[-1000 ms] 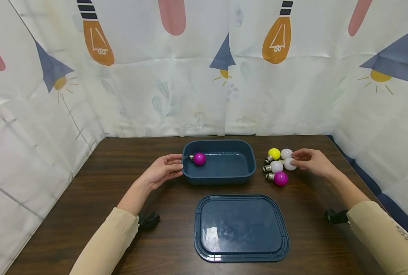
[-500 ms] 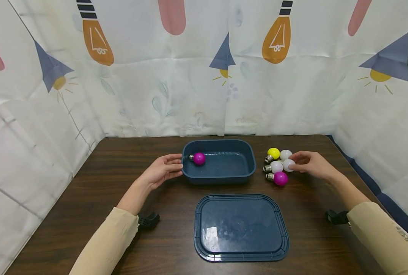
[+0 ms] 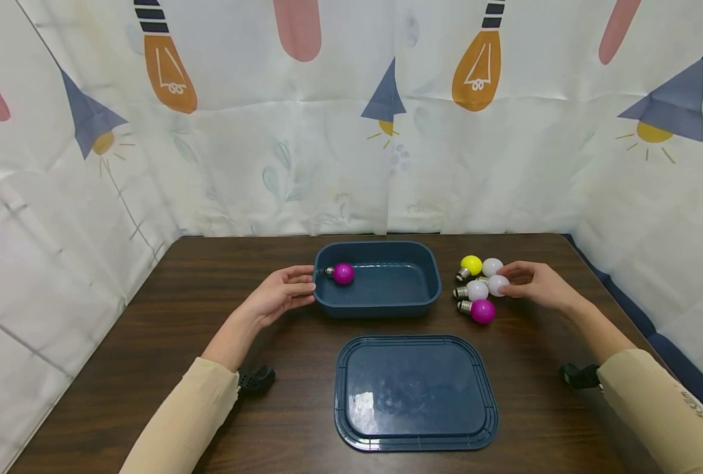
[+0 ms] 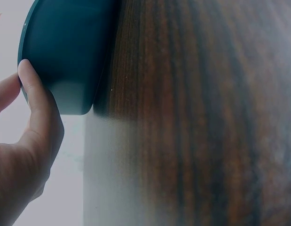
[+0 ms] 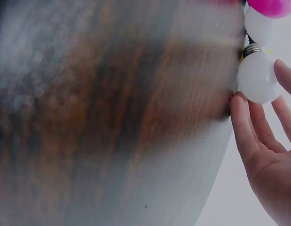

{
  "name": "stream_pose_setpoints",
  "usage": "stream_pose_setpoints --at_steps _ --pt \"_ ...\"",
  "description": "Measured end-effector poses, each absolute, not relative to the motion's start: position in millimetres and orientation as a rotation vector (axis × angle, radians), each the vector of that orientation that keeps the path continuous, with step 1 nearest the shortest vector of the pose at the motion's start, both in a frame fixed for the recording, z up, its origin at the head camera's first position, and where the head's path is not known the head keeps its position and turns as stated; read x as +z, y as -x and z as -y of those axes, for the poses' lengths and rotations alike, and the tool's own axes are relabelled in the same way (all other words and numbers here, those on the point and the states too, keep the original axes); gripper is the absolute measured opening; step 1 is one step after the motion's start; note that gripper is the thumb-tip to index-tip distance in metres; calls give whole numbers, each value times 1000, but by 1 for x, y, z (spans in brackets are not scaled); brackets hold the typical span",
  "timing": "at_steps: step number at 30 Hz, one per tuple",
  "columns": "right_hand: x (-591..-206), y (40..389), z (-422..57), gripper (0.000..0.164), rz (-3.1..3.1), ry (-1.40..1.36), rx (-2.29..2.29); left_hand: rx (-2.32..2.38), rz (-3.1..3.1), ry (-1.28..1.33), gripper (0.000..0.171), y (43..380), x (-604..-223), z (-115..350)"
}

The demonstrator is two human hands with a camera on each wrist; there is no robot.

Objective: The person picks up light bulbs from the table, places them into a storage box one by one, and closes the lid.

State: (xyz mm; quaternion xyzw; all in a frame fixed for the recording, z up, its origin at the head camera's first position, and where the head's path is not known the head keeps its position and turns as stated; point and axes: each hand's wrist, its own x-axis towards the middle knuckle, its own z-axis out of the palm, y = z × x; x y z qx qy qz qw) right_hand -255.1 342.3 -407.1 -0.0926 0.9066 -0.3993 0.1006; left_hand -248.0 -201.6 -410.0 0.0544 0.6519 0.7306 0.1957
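- At the table's [image 3: 304, 421] right, a white round bulb with a silvery screw base [image 3: 497, 285] is pinched by the right hand [image 3: 538, 282], thumb against fingertips; through too light a hold, its smooth globe could be dropped.
- A magenta round bulb [image 3: 482, 311], lying close by, could be nudged and set rolling.
- A dark blue rectangular box [image 3: 378, 311] is touched at its left end by the left hand's [image 3: 277, 293] outstretched fingers; if shoved, the magenta bulb inside [image 3: 343, 274] could be rolled.

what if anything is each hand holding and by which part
The right hand holds a white bulb by its round end. The left hand touches the left end of the box without a clear grip.
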Motion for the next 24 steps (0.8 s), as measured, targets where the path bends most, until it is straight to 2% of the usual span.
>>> stream_pose_setpoints --at_steps 17,24 --pt "-404 250 -343 54 -2678 256 -1199 2040 -1845 -154 55 249 -413 203" --pt "-407 252 -346 55 -2576 249 -1339 2044 -1844 -157 55 249 -414 203"
